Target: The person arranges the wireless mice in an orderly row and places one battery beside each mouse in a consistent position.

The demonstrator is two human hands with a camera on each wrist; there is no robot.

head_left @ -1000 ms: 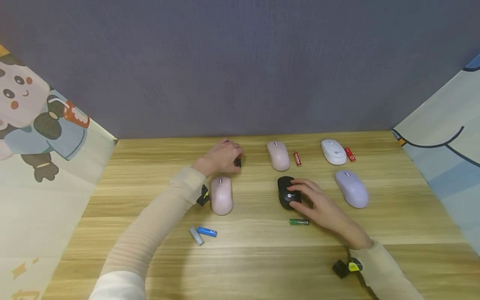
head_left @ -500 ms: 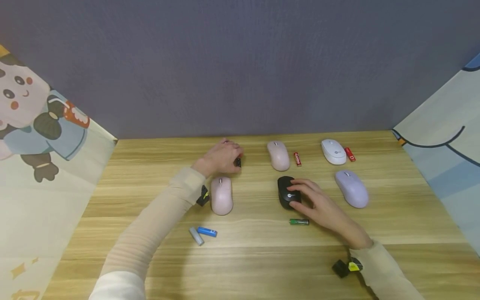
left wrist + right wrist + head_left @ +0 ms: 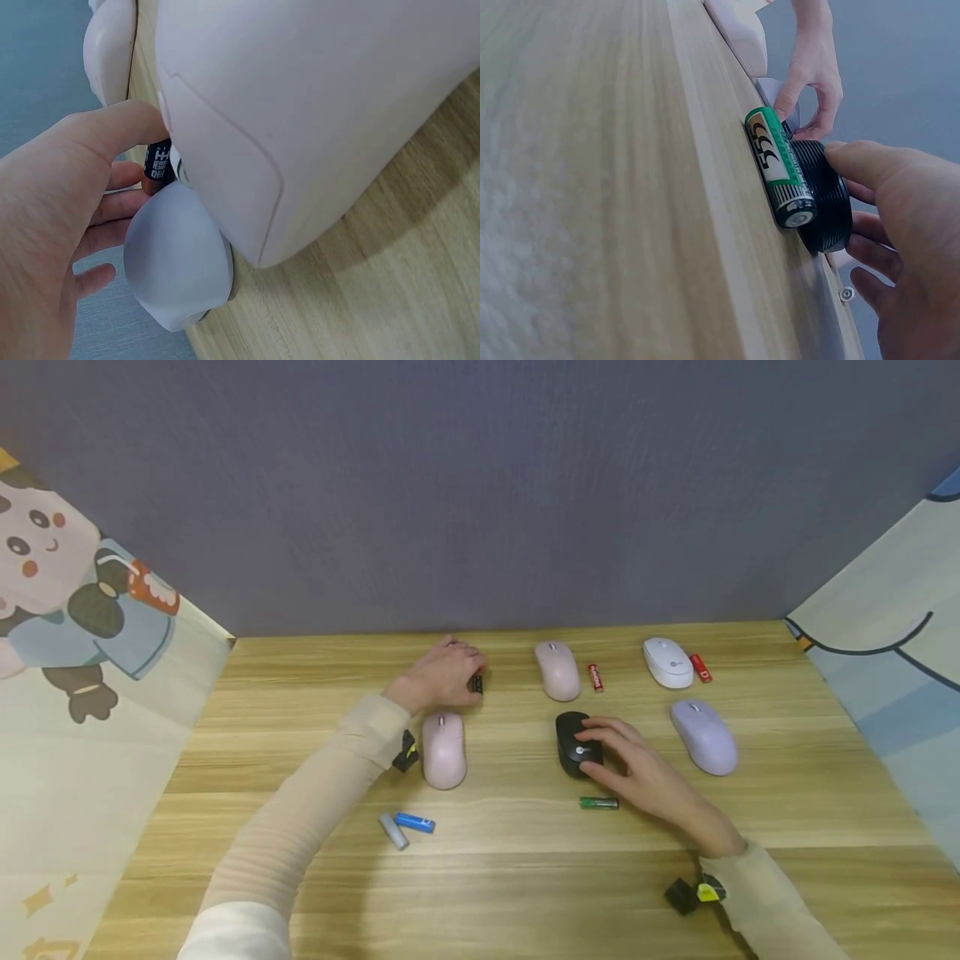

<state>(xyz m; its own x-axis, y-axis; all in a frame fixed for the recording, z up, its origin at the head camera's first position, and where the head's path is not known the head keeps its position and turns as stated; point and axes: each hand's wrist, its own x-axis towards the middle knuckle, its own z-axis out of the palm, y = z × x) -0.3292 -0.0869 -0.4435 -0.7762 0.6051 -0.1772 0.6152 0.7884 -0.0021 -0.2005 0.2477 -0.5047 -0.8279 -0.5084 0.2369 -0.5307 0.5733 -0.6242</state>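
In the head view my left hand (image 3: 445, 675) is at the back, left of the middle. Its thumb and fingers pinch a black battery (image 3: 158, 160), mostly covered by the hand from above. A pale mouse (image 3: 180, 259) lies beside that battery in the left wrist view; the hand hides it in the head view. My right hand (image 3: 637, 772) grips a black mouse (image 3: 573, 744), thumb on the near side and fingers over the right side and top. Just in front of this mouse lies a green battery (image 3: 599, 803), whose label shows in the right wrist view.
A pink mouse (image 3: 444, 752) sits just in front of the left hand, with blue (image 3: 416, 822) and grey (image 3: 393, 832) batteries nearer. Further right are another pink mouse (image 3: 558, 671), red batteries (image 3: 596, 677), a white mouse (image 3: 667, 662) and a purple mouse (image 3: 703, 737).
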